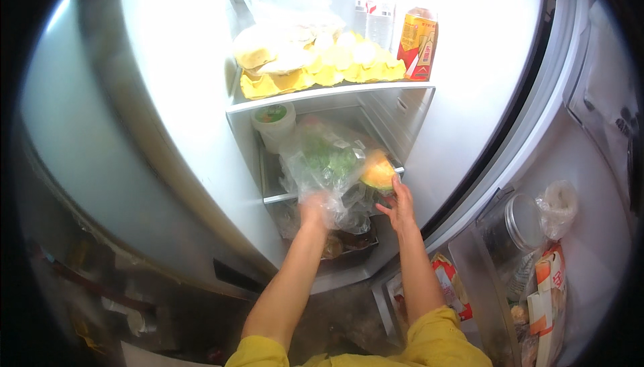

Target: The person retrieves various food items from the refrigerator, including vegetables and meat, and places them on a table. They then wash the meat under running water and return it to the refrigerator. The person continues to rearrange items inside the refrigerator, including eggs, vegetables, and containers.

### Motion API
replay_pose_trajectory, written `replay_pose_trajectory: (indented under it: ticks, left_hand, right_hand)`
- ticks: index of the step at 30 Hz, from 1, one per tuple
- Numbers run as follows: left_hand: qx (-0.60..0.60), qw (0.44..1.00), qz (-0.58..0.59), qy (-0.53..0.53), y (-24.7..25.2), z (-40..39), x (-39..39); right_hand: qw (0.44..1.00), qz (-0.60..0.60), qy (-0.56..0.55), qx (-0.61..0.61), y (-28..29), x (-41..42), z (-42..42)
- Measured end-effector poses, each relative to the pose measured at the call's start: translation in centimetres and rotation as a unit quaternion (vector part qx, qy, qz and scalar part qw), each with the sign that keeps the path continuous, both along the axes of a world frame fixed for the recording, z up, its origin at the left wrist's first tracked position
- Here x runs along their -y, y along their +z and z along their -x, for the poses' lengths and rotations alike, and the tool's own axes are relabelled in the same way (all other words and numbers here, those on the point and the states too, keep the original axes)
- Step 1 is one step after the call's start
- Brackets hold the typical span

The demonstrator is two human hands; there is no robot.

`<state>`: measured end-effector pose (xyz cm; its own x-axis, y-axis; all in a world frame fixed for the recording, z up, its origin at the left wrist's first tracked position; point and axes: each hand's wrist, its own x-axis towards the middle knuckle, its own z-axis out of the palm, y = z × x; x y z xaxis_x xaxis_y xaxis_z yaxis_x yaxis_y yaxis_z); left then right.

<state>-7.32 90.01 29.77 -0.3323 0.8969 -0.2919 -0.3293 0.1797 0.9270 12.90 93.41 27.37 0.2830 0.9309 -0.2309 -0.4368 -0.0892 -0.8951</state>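
Observation:
My left hand is at the near end of a clear plastic bag on the refrigerator's middle shelf. Plastic bunches around this hand and hides most of its fingers. Green leafy vegetables show through the bag. To the right of the bag lies a cut piece of orange-fleshed melon, with green rind along its lower edge. My right hand reaches up beside the melon, its fingers apart and the fingertips at the melon's right edge. Whether they press on it is hard to tell.
A lidded white tub stands at the shelf's left. Above are a yellow egg tray, bagged buns, water bottles and an orange-red drink bottle. Below sits a lower compartment. The open door's bin holds a jar and packages.

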Motion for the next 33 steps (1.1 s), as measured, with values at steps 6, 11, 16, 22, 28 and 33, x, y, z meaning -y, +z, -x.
replay_pose_trajectory:
  ticks: [6,11,16,22,28,33]
  left_hand:
    - [0.165,0.981,-0.094,0.041,2.2,0.3,7.7]
    - [0.411,0.902,-0.130,-0.002,3.1,-0.4,8.1]
    - [0.318,0.940,-0.111,-0.059,3.5,0.6,7.1]
    - [0.253,0.967,-0.038,0.012,6.2,-1.0,6.4]
    - [0.205,0.944,-0.253,-0.045,1.0,1.8,7.3]
    - [0.270,0.937,-0.219,0.030,0.3,1.4,9.1]
  right_hand:
    - [0.982,-0.102,0.140,-0.082,-3.0,-2.4,0.5]
    - [0.990,-0.081,0.078,-0.082,-7.1,-0.4,1.3]
    - [0.983,-0.105,0.137,-0.058,-7.1,0.4,2.7]
    - [0.964,-0.073,0.147,-0.207,-8.6,2.2,-0.1]
    - [0.938,-0.099,0.140,-0.301,-7.7,3.2,-2.5]
    - [0.937,-0.101,0.169,-0.288,-7.5,4.2,-3.9]
